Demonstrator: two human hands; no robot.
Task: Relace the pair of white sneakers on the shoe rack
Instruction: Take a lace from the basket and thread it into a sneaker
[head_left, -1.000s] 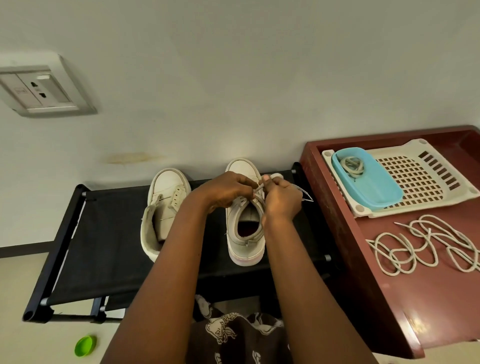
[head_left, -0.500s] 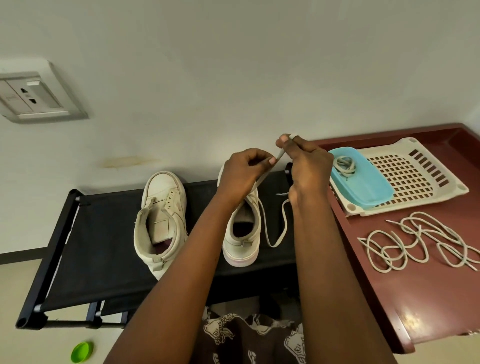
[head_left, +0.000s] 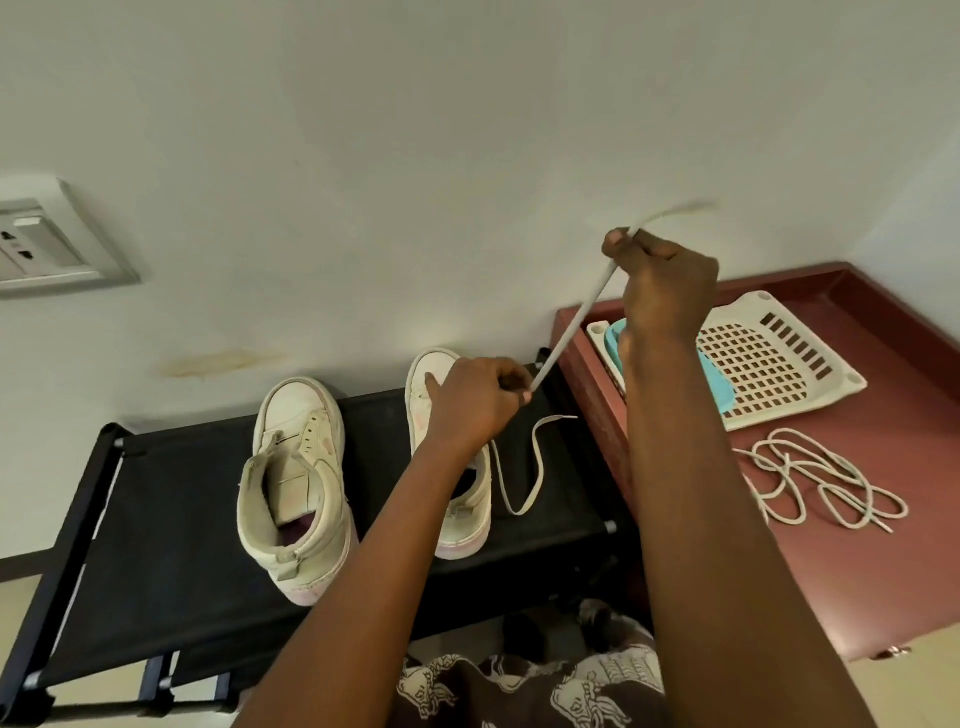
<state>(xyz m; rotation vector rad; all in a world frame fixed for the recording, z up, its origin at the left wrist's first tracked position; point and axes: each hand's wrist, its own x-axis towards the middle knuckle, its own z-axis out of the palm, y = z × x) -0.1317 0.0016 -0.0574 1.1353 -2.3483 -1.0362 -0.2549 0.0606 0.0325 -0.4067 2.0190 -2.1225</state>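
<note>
Fingers (head_left: 511, 387) of left hand (head_left: 475, 402) and right hand (head_left: 667, 283) pinch lace (head_left: 576, 322), taut diagonally toward upper right; left hand nearer shoe (head_left: 431, 371).

Free rack fabric (head_left: 171, 493) beside left sneaker (head_left: 298, 483)

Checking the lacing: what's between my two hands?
In the head view, a taut white lace runs from the left hand up to the raised right hand; both pinch it.

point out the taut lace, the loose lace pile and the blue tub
taut lace (head_left: 576, 322), head view, middle of the stretched part
loose lace pile (head_left: 823, 487), head view, centre of tangle
blue tub (head_left: 717, 387), head view, right edge
</note>
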